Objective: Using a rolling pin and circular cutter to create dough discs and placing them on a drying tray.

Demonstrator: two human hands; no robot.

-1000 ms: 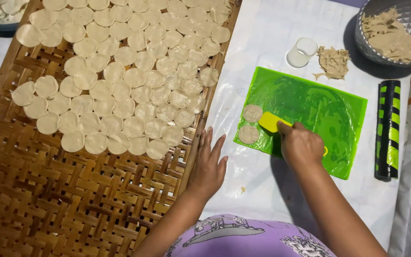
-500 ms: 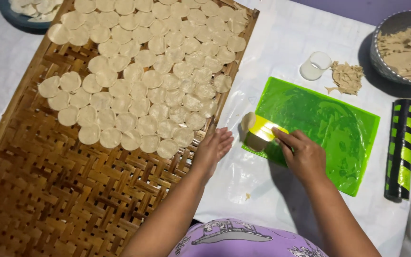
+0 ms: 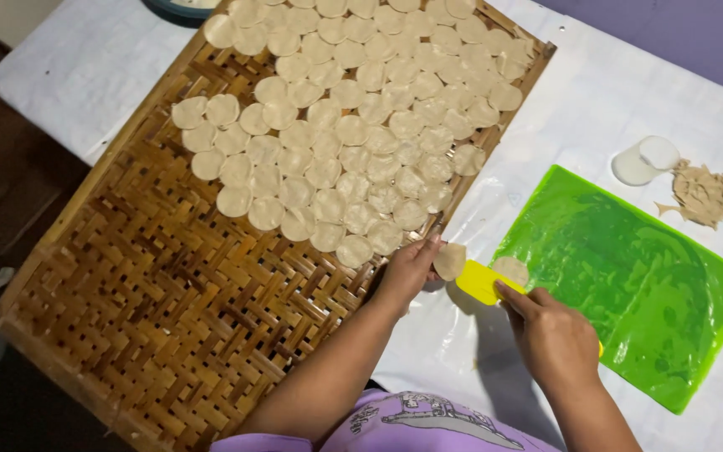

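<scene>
Pale round dough disc (image 3: 449,260), thin and cream-coloured, is pinched at its edge between the fingertips of the left hand (image 3: 409,269), just off the right edge of the woven bamboo tray (image 3: 152,310). A second pale dough disc (image 3: 511,269) lies on the flat yellow plastic scraper (image 3: 480,282), at 3 o'clock from the first; two loose discs in all. Right hand (image 3: 556,339) is closed around the scraper's near end, index finger laid along its top. The scraper's blade projects toward 10 o'clock, off the left corner of the bright green plastic sheet (image 3: 629,276), one in number, smeared with a thin film.

On the tray, many dozens of like discs (image 3: 361,117) lie in overlapping rows, too numerous and too overlapped for a sure count; they fill the far half, at 12 o'clock from the left hand, while the near half is bare weave. One small white round cup-shaped cutter (image 3: 644,159) rests at 1 o'clock from the right hand, with one heap of ragged dough trimmings (image 3: 703,192) just beside it at 3 o'clock. All stands on a white cloth-covered table (image 3: 596,92). A lilac printed garment (image 3: 412,423) shows at 6 o'clock, between the two forearms
</scene>
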